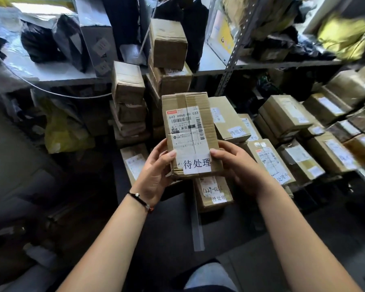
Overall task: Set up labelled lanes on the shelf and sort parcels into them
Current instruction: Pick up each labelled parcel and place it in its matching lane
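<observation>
A cardboard parcel [190, 133] is held upright above the stacked parcels [282, 131] on the lower shelf. It is gripped at its lower corners by the left hand [154, 173] and the right hand [238, 167], thumbs pressed on the front. A white label [197, 164] reading 待处理 is affixed near its bottom edge.

Cardboard parcel [191, 135] gripped at its lower corners by left hand [156, 173] and right hand [238, 167], above labelled boxes [282, 131].
</observation>
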A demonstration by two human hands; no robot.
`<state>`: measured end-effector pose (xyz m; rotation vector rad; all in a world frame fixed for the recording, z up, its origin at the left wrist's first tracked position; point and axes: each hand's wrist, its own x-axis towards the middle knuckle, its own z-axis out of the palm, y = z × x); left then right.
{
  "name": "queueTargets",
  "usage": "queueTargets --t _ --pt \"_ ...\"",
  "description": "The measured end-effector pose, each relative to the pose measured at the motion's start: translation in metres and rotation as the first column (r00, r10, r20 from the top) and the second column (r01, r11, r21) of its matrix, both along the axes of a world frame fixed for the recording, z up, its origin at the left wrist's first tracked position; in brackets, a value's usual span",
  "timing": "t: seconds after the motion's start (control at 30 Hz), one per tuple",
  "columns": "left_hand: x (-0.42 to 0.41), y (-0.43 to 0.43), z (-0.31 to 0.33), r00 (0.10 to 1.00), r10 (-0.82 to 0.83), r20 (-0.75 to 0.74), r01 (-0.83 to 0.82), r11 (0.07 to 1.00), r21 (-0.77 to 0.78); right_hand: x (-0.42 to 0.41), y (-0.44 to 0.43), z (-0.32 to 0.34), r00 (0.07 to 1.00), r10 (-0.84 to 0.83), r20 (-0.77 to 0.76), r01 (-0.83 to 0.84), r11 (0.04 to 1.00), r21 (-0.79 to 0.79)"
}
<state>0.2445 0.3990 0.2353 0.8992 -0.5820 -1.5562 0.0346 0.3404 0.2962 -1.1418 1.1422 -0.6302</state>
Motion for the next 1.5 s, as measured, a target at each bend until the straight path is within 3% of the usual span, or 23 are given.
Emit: queueTargets --t 0.27,0.6,0.93,1.13,1.33,1.5 --pt "-0.042 -0.025 0.017 0.982 -0.005 0.189 0.001 1.0 0.017 -0.036 -0.042 0.002 0.989 -0.075 0.128 0.089 0.99 -0.105" --pt "-0.113 -0.092 0.057 0.927 0.216 0.305 -0.216 0.976 -0.036 -0.098 -0.141 0.039 0.981 0.168 0.099 -0.145 0.968 -0.206" --pt "-0.133 -0.13 0.071 0.819 0.368 0.441 -0.401 0.916 -0.02 -0.123 -0.2 0.032 0.969 0.084 0.232 -0.079 0.996 -0.028" --pt "-0.121 -0.126 0.069 0.752 0.343 0.563 -0.438 0.898 0.039 -0.109 -0.214 0.012 0.984 -0.014 0.175 0.001 0.997 0.077" --pt "-0.112 -0.117 0.064 0.76 0.386 0.523 -0.49 0.869 0.071 -0.108 -0.217 -0.003 0.995 -0.011 0.097 0.0 0.993 0.115" --pt "-0.107 -0.109 0.057 0.76 0.388 0.521 -0.499 0.863 0.084 -0.107 -0.207 -0.016 0.999 -0.016 -0.042 0.016 1.0 0.003"
